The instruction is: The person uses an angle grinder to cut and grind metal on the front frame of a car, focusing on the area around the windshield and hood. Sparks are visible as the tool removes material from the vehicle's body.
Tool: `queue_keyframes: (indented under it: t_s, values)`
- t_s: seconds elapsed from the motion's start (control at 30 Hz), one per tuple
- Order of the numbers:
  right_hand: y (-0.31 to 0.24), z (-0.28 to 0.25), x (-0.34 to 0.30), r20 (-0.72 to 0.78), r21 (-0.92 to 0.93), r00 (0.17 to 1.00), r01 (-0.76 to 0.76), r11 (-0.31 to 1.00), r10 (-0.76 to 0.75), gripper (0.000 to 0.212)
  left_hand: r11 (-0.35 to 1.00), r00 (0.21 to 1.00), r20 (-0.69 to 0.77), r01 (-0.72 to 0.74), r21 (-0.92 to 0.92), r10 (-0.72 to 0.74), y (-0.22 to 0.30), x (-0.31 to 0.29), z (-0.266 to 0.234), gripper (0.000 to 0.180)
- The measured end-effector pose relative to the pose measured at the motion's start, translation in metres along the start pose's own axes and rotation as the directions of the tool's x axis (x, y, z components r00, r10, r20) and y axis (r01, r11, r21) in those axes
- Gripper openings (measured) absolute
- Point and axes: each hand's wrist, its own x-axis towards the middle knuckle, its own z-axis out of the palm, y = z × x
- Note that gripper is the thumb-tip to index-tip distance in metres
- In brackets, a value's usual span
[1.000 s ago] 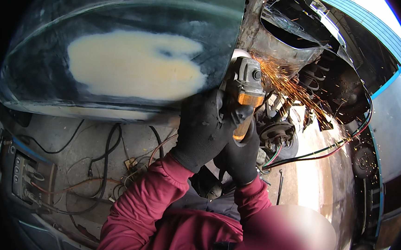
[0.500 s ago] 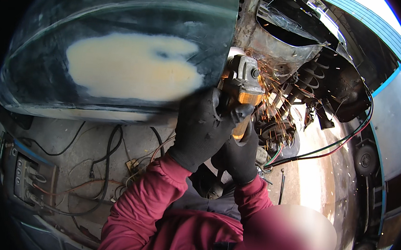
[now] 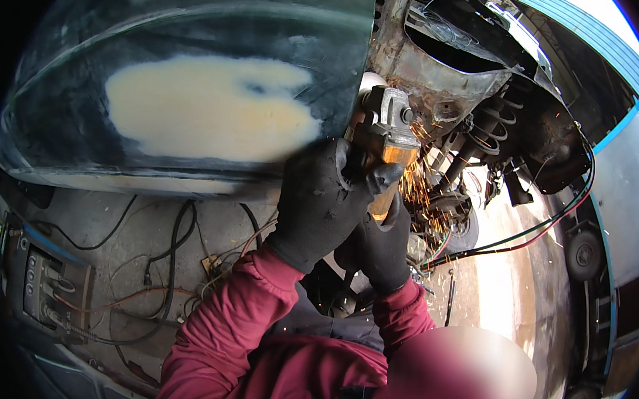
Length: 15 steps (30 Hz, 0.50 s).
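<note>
Both of my hands wear black gloves and are closed round an angle grinder (image 3: 396, 160) with an orange body and a grey metal head. My left hand (image 3: 318, 203) wraps its near side, the thumb over the body. Lower down, my right hand (image 3: 381, 252) grips the rear part, its fingers partly hidden. The grinder head is up against the edge between a dark car door (image 3: 220, 33) and the bare, rusty body metal (image 3: 446, 82). Orange sparks (image 3: 427, 199) spray down to the right. Where the disc touches is hidden behind the head.
A beige filler patch (image 3: 207, 110) covers the door's middle. Right of the grinder are a coil spring (image 3: 491, 126) and hanging green and red hoses (image 3: 527, 244). Cables lie on the concrete floor (image 3: 151, 225) beside a welder-like machine (image 3: 47, 284) at lower left.
The grinder and both hands have shifted very slightly left. The sparks now fall more steeply downward in a narrower spray. My grip is unchanged.
</note>
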Motion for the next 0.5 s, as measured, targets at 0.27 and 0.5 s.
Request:
queue_keyframes:
  t_s: [0.27,0.5]
  values:
    - [0.0038,-0.0043,-0.0085,-0.007,0.08,0.997,-0.081,0.994,0.082,0.046,0.985,0.989,-0.026,-0.143,0.094,0.146,-0.0068,-0.0023,-0.0011,0.053]
    - [0.0042,-0.0016,-0.002,0.005,0.063,1.0,-0.021,0.998,0.021,0.045,0.997,0.996,0.077,0.034,0.075,-0.039,-0.0087,-0.0019,-0.0042,0.058]
